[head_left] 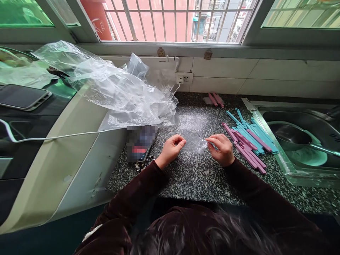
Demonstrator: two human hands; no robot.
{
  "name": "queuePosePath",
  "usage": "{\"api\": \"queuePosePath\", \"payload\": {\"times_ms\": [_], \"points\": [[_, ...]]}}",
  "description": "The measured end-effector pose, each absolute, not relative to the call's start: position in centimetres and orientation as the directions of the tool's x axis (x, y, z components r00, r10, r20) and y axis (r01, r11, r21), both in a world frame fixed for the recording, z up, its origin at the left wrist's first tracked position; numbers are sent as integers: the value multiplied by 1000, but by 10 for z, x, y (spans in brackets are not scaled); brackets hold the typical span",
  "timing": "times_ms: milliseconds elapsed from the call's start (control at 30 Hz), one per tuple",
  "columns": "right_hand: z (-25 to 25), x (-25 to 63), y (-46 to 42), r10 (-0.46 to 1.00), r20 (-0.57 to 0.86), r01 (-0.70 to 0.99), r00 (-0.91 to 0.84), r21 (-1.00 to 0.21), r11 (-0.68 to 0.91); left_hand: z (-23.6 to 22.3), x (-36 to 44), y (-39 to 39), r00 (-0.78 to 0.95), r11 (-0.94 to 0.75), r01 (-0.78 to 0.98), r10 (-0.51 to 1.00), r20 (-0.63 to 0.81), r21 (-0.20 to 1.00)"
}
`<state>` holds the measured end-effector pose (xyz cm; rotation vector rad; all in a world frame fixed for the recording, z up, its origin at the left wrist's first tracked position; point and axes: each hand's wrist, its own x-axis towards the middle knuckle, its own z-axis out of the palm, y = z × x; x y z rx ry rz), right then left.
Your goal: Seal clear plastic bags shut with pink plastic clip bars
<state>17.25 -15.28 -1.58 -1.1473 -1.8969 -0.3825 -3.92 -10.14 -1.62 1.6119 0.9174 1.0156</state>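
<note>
A small clear plastic bag (195, 144) is stretched between my two hands, just above the speckled counter (183, 177). My left hand (172, 149) pinches its left edge between thumb and fingers. On the other side, my right hand (221, 148) pinches the right edge. Whether anything lies inside the bag, I cannot make out. To the right of my right hand lie loose piles of pink plastic strips (245, 150) and turquoise plastic strips (262, 136).
Large crumpled clear plastic bags (127, 92) spread over the back left. Below them lies a phone (142, 143), its picture blurred. Two pink strips (216, 100) rest near the wall by a socket (184, 78). At right is a metal sink (287, 173) holding a pan (290, 134).
</note>
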Motion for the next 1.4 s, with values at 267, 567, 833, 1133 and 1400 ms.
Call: {"api": "queuePosePath", "payload": {"times_ms": [267,567,833,1133,1400], "points": [[-15,168,-155,570,779,833,-261,-117,541,-18,-39,-101,374,-374,164,880,293,913],[-13,169,-155,550,802,871,-234,-77,485,-18,-41,-100,378,-403,169,870,318,900],[-13,170,-154,562,796,871,-225,-95,482,-18,-40,-99,344,-354,174,896,280,919],[-15,167,-158,529,803,835,-274,-74,545,-19,-43,-92,229,-150,-29,961,152,988],[-13,156,-161,414,824,778,-386,50,626,-24,-38,-94,305,-80,-62,948,95,995]]}}
